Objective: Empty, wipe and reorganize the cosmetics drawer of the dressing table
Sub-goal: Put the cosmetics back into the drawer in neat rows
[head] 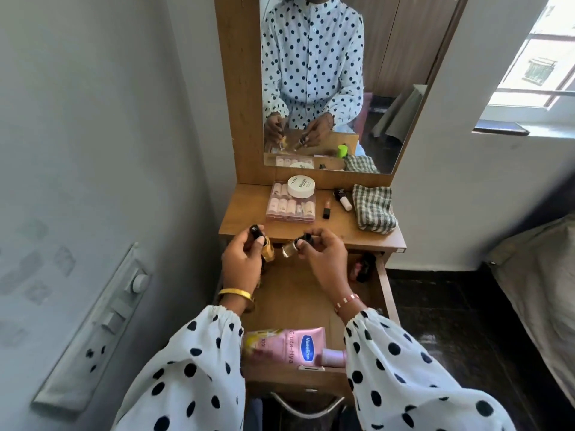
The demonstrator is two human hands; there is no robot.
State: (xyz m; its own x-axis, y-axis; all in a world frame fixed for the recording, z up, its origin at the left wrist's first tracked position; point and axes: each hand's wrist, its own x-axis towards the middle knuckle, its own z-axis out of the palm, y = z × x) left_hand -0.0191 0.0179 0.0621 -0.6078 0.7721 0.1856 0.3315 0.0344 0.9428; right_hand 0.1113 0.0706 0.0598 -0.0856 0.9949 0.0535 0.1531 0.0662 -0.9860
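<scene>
**A:** Drawer (pixel 387 287) is pulled open below the tabletop (pixel 336 231). Left hand (pixel 241 259) grips an amber bottle (pixel 268 251), right hand (pixel 323 251) a clear bottle (pixel 289 248).

**B:** I'd park both upright beside the nail kit (pixel 291 203), caps up.

I see pale grey walls (pixel 93 119), with a switch panel (pixel 93 331) low on the left one. Daylight comes through a barred window (pixel 535 63) at upper right. Dark floor tiles (pixel 451 321) run beside a bed edge (pixel 541 290).
</scene>
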